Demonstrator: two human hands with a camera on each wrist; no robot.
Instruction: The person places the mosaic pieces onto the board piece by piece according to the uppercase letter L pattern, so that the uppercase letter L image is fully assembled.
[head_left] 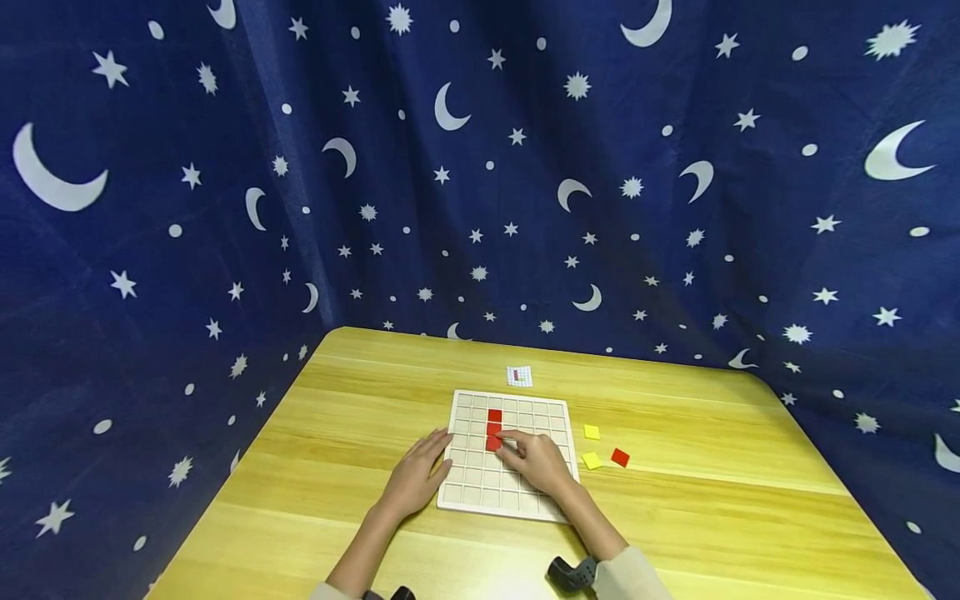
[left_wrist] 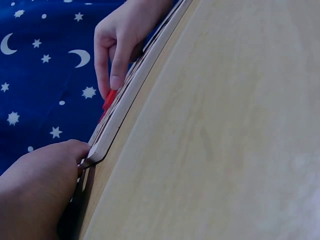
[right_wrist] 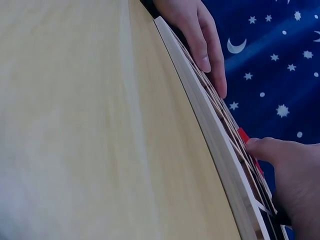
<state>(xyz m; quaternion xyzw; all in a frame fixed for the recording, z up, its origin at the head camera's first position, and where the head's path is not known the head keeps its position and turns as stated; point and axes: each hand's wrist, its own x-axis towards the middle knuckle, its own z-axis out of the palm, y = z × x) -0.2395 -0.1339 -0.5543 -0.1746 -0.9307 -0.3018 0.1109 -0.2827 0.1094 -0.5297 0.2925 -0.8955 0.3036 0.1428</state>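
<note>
A square white grid board lies on the table. Several cells run down its upper middle with red square tiles: a top one, a second just below and a lowest tile. My right hand reaches over the board from the right and pinches the lowest tile between thumb and index finger; the left wrist view shows both fingertips at the red edge. My left hand rests along the board's left edge, fingers extended and thumb apart, touching the rim.
Right of the board lie two yellow tiles, an upper one and a lower one, plus a loose red tile. Behind the board is a small printed grid card. A blue star-and-moon curtain hangs around the wooden table.
</note>
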